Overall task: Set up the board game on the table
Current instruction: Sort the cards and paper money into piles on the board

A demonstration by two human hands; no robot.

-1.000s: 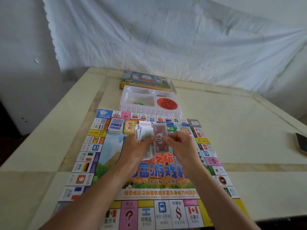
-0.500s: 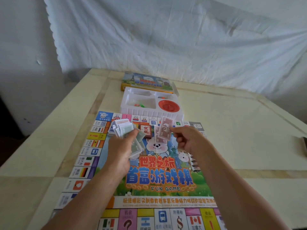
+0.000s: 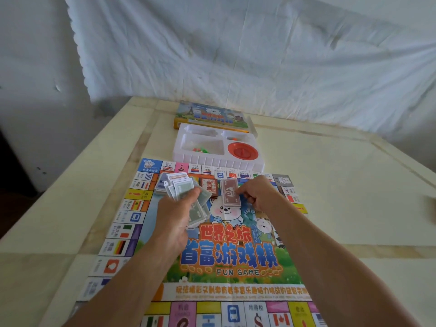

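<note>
Board (image 3: 236, 272): paper sheet, spread flat on the table (image 3: 342, 197), flag squares round the edge, cartoon bears and "FUN GAME" in the centre. Left hand (image 3: 177, 215): fingers curled round a fanned bundle of notes (image 3: 181, 188), mostly green and white, held above the board's far left part. Right hand (image 3: 257, 194): pinches a single brown note (image 3: 231, 192) marked 10, held above the bear's head, just beside the bundle but apart from it. Red deck (image 3: 208, 185): lies on the board between the two hands, partly hidden by the bundle. Blue deck (image 3: 161, 185): lies on the board's far left corner area, mostly behind the bundle. Tray (image 3: 212, 161): white plastic, compartmented, touching the board's far edge; a red disc (image 3: 243, 149) sits in the right round compartment, small green and red pieces (image 3: 199, 149) in the left one. Box (image 3: 212, 114): printed lid or base, lying flat just behind the tray. Sheet (image 3: 236, 55): white cloth hung on the wall beyond the table.
</note>
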